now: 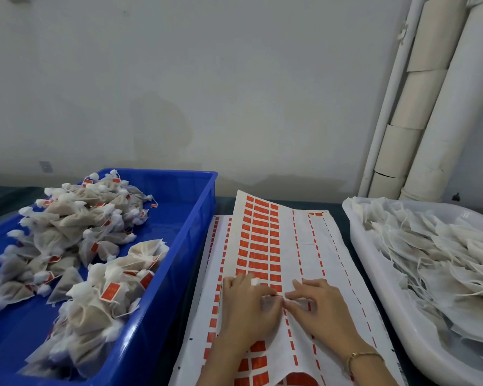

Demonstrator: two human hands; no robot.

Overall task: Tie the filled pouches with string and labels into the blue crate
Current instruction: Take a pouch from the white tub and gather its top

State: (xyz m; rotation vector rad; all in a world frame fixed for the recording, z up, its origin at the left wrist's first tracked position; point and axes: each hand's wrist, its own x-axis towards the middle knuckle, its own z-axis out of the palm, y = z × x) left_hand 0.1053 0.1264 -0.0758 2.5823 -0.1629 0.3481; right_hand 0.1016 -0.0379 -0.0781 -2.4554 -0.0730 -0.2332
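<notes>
Your left hand (246,305) rests on the label sheet (299,246) at 6 o'clock on the tabletop (0,199). Its grip is curled round a pouch (255,281), whose white tuft pokes out between your fingers. Your right hand (321,307) meets it fingertip to fingertip, its grip pinched closed at that pouch. Whether string or label lies between those fingertips is too small to tell. A bracelet (363,355) circles your right wrist. The blue crate (204,218) sits at 9 o'clock, just beside the sheet. It holds a heap of tied pouches (76,218) with red labels. At 3 o'clock a white tray (354,232) holds untied pouches (435,246) with loose strings.
</notes>
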